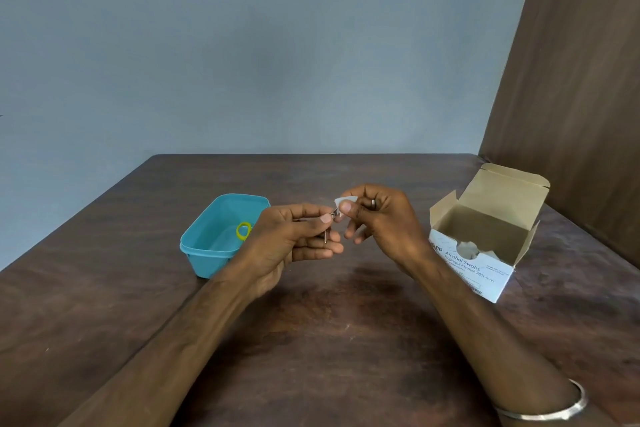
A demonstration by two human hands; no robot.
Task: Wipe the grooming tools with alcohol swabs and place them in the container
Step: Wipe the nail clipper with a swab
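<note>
**Swab meets metal tool above a dark wooden surface**

A silver bangle [568, 407] circles the right forearm nearest the camera. Above the surface [329, 322], the left hand [294, 239] pinches a small metal grooming tool [329, 224], while the right hand [377, 218] pinches a white alcohol swab [344, 201] against its tip. Behind sit a teal container [211, 243] holding a yellow-green item [243, 230], left, and an open swab box [485, 243], right.
</note>
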